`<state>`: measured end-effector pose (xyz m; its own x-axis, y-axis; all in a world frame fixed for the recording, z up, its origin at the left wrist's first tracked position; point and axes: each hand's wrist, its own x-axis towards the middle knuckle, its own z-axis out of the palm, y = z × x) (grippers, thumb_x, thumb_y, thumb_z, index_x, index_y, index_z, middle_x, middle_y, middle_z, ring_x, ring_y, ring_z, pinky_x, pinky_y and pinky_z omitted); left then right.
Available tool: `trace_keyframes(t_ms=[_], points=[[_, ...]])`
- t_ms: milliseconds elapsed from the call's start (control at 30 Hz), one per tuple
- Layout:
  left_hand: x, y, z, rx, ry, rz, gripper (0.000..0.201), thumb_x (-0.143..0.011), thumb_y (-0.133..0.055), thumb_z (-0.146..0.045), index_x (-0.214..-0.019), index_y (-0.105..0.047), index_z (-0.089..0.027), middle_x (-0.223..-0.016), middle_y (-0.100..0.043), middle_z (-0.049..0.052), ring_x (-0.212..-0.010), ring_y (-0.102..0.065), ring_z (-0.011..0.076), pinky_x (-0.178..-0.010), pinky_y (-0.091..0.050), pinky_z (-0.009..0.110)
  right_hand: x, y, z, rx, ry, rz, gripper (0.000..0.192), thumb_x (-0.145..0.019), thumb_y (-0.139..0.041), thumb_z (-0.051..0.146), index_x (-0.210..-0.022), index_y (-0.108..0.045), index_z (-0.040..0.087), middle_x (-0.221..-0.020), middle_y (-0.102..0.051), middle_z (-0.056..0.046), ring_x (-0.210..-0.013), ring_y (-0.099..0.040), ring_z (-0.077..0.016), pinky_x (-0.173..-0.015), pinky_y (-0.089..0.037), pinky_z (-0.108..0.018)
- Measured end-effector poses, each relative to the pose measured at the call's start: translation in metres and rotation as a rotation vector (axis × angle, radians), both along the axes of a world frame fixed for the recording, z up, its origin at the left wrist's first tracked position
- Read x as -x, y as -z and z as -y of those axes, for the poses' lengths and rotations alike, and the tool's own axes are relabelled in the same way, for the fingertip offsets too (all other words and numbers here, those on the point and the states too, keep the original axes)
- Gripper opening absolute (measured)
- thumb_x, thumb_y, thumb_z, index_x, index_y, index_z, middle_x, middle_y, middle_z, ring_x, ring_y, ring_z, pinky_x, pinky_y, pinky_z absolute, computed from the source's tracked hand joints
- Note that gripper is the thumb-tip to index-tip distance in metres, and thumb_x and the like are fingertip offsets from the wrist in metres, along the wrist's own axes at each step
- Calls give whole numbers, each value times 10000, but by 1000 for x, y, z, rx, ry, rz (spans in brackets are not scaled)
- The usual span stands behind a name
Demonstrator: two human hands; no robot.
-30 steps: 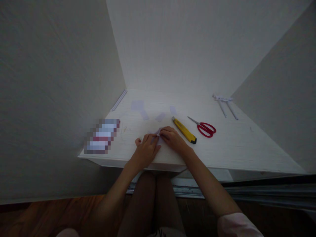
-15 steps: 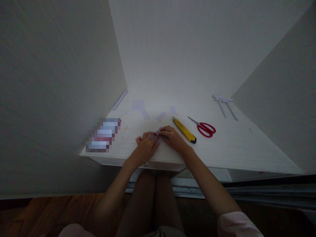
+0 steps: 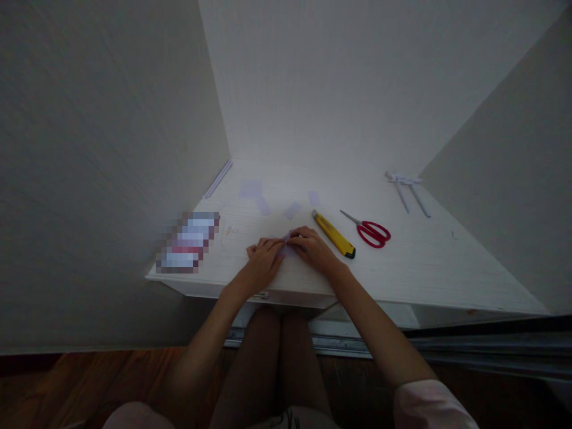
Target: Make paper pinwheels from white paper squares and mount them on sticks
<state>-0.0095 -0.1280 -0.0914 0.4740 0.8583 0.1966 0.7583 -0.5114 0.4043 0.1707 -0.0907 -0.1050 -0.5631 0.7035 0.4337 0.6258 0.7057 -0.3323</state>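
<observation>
White walls close in a pale tabletop [image 3: 424, 268]. Near its front edge, the left hand [image 3: 261, 262] and right hand [image 3: 313, 249] meet over a small paper [image 3: 286, 243], fingertips pinching and pressing it flat. Just right lie a yellow cutter [image 3: 334, 234] and red scissors [image 3: 370, 231].

Dim light; white desk [image 3: 447, 268] fits btwn 3 pale walls [image 3: 89, 149], brown wood floor [image 3: 89, 381] below, w/ what looks like a metal rail [image 3: 469, 351] under the desk's front edge.
</observation>
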Motion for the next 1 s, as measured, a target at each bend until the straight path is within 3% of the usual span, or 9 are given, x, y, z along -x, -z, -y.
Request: trace_keyframes(t_ms=[333,533,633,833,1000], points=[[-2,7,-2,-114,4,-104,331,-894,-308,-211,-1176,-478,-177,-1221,-493,96,-1094,-410,207,-862,-312,404,1,1,1,31,10,-33,188,-830,-485,158,-916,-652,182,-961,-587,-82,-950,-485,-182,-845,-382,-348],[-8,-2,-2,-269,52,-263,282,-888,-288,-157,-1041,-524,-139,-1126,-534,113,-1043,-435,229,-836,-301,430,1,-2,6,9,77,-49,247,-796,-508,138,-1018,-604,187,-1004,-566,-84,-973,-464,-198,-858,-358,-365],[-14,-4,2,-304,20,-290,276,-885,-297,-163,-1015,-533,-104,-1056,-539,136,-1015,-434,246,-823,-310,428,4,-6,12,-66,147,-16,230,-789,-509,139,-978,-624,199,-1002,-548,-84,-979,-442,-215,-852,-328,-385],[-36,0,10,-162,-160,-167,298,-885,-299,-189,-1011,-549,-85,-991,-516,153,-980,-422,252,-791,-349,396,10,-21,16,-32,240,228,177,-802,-510,228,-889,-663,207,-958,-527,-88,-939,-416,-237,-789,-285,-390],[-51,-8,17,-5,-258,-115,316,-863,-356,-212,-1073,-528,-52,-1042,-505,170,-994,-411,272,-791,-369,390,9,-40,1,47,147,399,188,-824,-478,218,-840,-665,204,-872,-550,-64,-887,-452,-202,-797,-275,-369]])
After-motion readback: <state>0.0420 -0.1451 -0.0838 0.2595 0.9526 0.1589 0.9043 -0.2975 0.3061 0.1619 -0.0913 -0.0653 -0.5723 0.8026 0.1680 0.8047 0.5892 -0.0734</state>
